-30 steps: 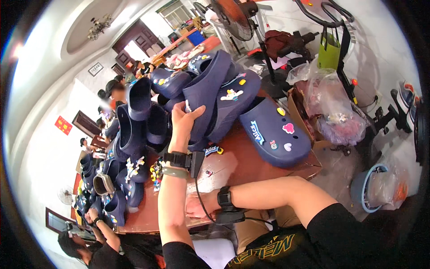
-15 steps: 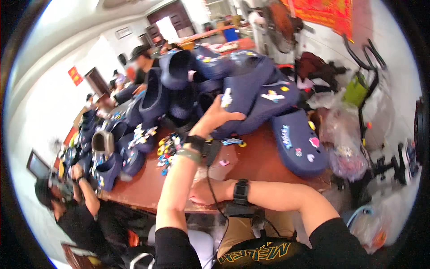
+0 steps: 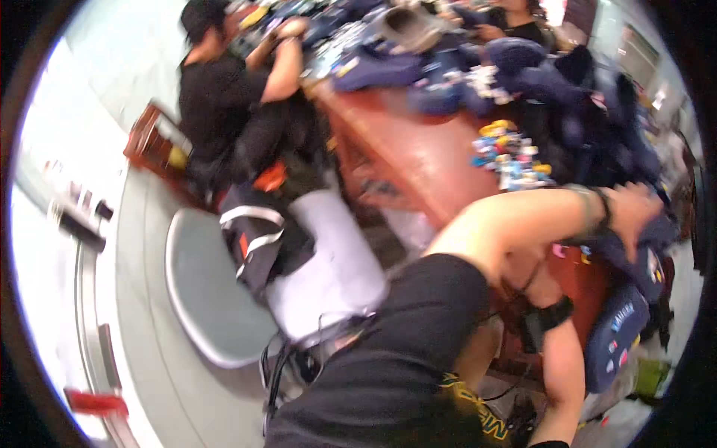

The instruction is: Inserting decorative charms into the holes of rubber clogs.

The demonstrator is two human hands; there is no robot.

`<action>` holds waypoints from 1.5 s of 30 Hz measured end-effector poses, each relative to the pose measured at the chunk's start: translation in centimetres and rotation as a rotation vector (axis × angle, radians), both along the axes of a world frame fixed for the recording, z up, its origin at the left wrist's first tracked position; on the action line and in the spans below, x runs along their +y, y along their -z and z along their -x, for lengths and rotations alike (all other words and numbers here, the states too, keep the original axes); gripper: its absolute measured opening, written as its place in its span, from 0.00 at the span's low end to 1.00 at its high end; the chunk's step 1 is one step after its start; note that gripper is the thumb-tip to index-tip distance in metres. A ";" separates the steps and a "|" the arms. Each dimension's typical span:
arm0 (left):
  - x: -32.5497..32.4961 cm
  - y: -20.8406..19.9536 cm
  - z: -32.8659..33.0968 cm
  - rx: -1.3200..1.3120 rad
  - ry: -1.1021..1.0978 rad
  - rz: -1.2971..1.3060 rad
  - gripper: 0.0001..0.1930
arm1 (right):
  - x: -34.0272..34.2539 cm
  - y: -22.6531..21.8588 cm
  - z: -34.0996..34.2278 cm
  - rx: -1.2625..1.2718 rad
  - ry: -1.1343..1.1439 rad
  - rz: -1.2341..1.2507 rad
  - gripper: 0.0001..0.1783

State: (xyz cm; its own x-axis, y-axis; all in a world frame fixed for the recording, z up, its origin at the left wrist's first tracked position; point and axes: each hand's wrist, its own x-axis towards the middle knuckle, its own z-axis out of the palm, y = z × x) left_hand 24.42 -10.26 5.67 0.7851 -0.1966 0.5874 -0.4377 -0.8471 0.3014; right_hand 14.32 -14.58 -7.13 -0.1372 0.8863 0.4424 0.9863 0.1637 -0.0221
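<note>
My left hand [image 3: 635, 213] is closed on a navy foam clog [image 3: 651, 261] at the right, thumb across it and fingers over its top. Motion blurs that grip. Beneath my left forearm, close to the table edge, is my right hand [image 3: 526, 269]; its fingers are partly covered and smeared, so what they do is hidden. Another navy clog [image 3: 616, 340] with colourful charms on its upper lies at the right, nearer me. A few small charms [image 3: 560, 252] lie on the table by my left wrist. Farther off sits a pile of mixed charms [image 3: 515, 157].
Heaped navy clogs [image 3: 575, 97] cover the far side of the reddish table [image 3: 418, 149], with one grey clog [image 3: 409, 28] among them. A co-worker [image 3: 224, 97] in black works at the far left. A grey-and-white chair [image 3: 213, 291] with a dark bag [image 3: 261, 231] stands left of me.
My view has swung to the left, so the table and clogs now appear farther right. My left hand stays on the navy clog; my right hand remains low by the table edge.
</note>
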 end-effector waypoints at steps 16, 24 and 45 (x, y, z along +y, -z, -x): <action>1.3 -0.2 -3.4 0.058 -0.393 -0.223 0.60 | -1.8 -3.7 -0.2 0.046 0.070 0.421 0.20; 5.3 -3.3 9.0 -0.356 -0.311 0.140 0.62 | -1.3 -0.6 -0.2 -0.389 0.193 0.369 0.20; 13.1 6.9 29.9 -0.180 -0.437 0.184 0.50 | 0.3 -5.1 2.0 1.850 -0.333 0.170 0.44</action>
